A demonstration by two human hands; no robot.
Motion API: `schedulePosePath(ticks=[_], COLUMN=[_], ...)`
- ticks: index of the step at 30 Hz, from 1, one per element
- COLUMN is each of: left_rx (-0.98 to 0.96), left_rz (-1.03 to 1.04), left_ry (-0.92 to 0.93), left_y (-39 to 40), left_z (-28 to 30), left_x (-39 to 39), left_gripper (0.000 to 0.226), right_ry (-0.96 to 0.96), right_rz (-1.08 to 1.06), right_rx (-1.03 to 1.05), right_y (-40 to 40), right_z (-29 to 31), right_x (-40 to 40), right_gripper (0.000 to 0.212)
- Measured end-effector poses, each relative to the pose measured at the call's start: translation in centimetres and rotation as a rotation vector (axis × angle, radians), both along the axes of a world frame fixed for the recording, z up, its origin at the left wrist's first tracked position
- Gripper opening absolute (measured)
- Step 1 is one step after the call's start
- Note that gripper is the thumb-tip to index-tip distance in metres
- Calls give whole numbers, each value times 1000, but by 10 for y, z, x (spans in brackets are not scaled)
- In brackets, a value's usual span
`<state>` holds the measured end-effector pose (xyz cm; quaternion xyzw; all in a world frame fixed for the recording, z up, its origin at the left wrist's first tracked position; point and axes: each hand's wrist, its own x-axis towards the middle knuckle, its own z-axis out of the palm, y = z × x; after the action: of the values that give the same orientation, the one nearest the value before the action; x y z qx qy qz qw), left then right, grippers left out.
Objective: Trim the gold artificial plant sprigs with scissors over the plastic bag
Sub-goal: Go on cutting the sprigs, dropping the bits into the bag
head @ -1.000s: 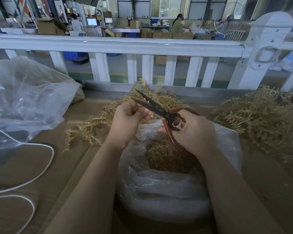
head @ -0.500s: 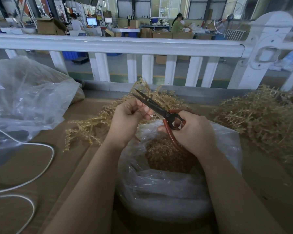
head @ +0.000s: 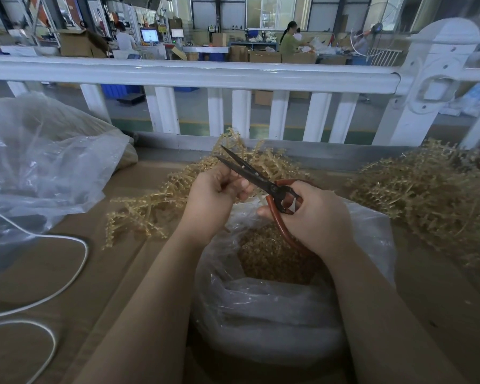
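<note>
Gold sprigs [head: 161, 200] are gripped in the left hand [head: 214, 198] above the plastic bag [head: 266, 314]. The right hand [head: 313, 217] holds red-handled scissors [head: 261, 181], blades slightly apart. No writing is legible.

Two hands, the left [head: 214, 200] and the right [head: 313, 217]; one pair of scissors [head: 261, 181]; two clear plastic bags, one open [head: 261, 322] below the hands and one [head: 39, 167] at the left; two heaps of gold sprigs, middle [head: 155, 206] and right [head: 427, 195]; one white cable [head: 75, 275].
</note>
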<state>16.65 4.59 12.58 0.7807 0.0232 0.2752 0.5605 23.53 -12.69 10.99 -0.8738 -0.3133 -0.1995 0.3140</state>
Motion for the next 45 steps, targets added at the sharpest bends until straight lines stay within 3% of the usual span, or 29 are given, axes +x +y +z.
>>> schedulePosePath(ticks=[14, 17, 20, 25, 29, 45], left_rx=[9, -56, -261, -807, -991, -996], left_rz=[-12, -25, -95, -258, -283, -371], left_ry=[-4, -4, -25, -140, -128, -159], left_y=[2, 4, 5, 10, 13, 14], left_z=[-1, -2, -2, 4, 5, 8], left_x=[0, 1, 1, -1, -4, -7], left_gripper=[10, 8, 10, 22, 28, 29], right_ry=[21, 12, 23, 112, 138, 241], right_rz=[11, 19, 13, -2, -12, -123], right_rx=[22, 43, 104, 218, 233, 178], right_y=[0, 0, 0, -1, -1, 0], right_z=[-2, -1, -2, -3, -3, -8], right_x=[2, 0, -1, 2, 3, 11], right_gripper=[79, 69, 52, 63, 55, 63])
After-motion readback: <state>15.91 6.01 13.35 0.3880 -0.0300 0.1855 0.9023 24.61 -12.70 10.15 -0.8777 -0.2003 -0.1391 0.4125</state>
